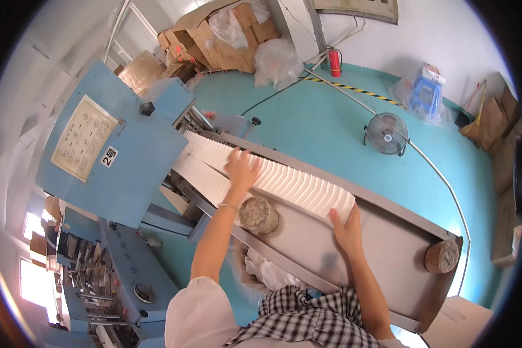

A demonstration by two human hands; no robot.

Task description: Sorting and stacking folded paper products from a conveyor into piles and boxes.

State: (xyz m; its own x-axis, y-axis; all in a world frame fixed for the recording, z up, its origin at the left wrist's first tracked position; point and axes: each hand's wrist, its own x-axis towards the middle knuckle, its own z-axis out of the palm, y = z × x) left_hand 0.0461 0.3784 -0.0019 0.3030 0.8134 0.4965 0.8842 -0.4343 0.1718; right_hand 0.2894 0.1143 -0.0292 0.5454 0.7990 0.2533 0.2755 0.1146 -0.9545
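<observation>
Hands at the outfeed tray. Your L hand (242, 168) lies over the long white row (307, 188), fingers spread and slightly curled on its top; can't tell whether they pinch any pcs. Your R hand (347, 229) is at the row's R end, thumb on the near side, other fingers partly hidden behind the end; it appears to brace rather than clench.

Position: the long row runs along the far side of the metal tray (383, 255), from the blue machine (139, 145) to your R hand. A shorter white row (206, 177) lies alongside, nearer you, at the machine end.

Step in hand, prob.: steadying & squaring the long row b/w both hands. Next move calls for even, light pressure from both ends, so the pcs stay upright & don't fan out.

Materials: pcs look thin, soft & paper-like, packed on edge w/ wavy, ribbed tops. Tray is smooth, greyish, w/ raised side walls. One rough, brownish cyl. block (255, 216) stands just beside your L wrist; a 2nd block (442, 257), similar in shape & texture, is at the tray's far R end, well apart from the rows.
</observation>
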